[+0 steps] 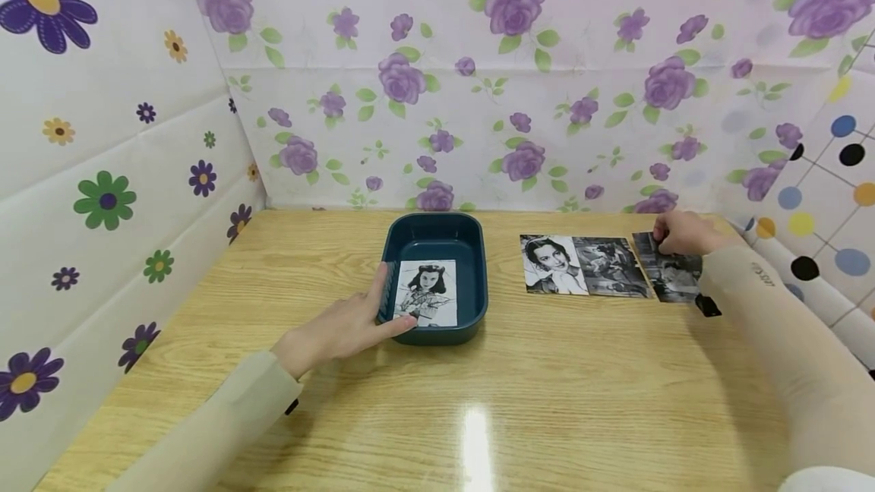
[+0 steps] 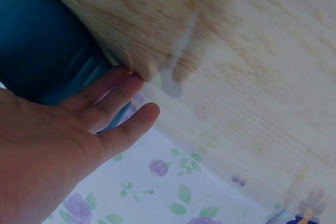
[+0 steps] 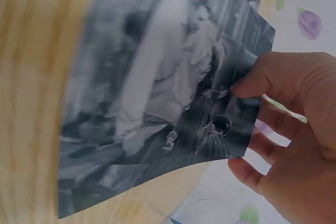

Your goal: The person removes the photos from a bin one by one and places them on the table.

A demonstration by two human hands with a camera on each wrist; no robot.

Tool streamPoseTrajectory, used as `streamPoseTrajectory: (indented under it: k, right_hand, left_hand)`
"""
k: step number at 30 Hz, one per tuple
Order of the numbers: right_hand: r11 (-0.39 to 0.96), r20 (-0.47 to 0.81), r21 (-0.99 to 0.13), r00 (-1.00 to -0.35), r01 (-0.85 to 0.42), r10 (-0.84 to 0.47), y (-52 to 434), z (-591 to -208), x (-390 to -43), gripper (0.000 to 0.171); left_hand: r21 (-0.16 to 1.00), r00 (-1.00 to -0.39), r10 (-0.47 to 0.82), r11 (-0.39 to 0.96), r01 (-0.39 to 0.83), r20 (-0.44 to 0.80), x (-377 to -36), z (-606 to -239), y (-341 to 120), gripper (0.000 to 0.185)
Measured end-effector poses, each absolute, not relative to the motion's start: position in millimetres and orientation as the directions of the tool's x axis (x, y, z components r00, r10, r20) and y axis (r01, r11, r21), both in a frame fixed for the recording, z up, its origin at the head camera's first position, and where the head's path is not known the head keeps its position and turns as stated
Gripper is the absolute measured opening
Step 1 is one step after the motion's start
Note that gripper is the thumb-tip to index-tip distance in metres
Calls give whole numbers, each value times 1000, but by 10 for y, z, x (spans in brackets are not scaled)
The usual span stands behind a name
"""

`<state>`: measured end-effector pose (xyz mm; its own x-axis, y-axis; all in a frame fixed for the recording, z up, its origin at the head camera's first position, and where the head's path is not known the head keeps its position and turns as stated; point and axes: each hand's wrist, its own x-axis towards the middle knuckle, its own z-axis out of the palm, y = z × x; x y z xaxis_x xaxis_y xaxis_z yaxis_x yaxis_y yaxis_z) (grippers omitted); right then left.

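A dark teal rectangular tub (image 1: 472, 279) stands on the table, with a black-and-white portrait photo (image 1: 431, 291) lying inside it. My left hand (image 1: 345, 325) rests against the tub's left side, its fingers extended along the outer wall and its thumb reaching over the near rim. In the left wrist view, the fingers (image 2: 113, 98) are straight. Over at the right, my right hand (image 1: 687, 234) pinches the edge of a black-and-white photo (image 3: 173, 77) between thumb and fingers. That photo bends slightly, its near edge curved away from the table.
Left of the held photo, a portrait photo (image 1: 555, 264) and a darker scene photo (image 1: 611, 267) lie side by side on the wooden table (image 1: 560, 386). A floral-covered wall (image 1: 451, 135) rises behind the table, and other patterned walls stand at both sides.
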<state>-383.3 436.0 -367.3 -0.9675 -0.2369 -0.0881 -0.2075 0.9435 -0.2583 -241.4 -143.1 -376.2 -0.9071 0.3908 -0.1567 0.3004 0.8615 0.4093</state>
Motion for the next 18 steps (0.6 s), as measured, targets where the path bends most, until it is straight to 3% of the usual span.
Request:
streamPoseTrajectory:
  k: [13, 18]
  right_hand:
    - [965, -30, -155, -976, -210, -217, 4328, -3767, -3856, 18]
    - [943, 33, -170, -958, -288, -286, 4212, -3737, -3871, 14]
  left_hand:
    - [409, -905, 397, 859, 308, -151, -2405, -3758, -1435, 107]
    - [409, -903, 400, 858, 309, -156, -2407, -3755, -1438, 108]
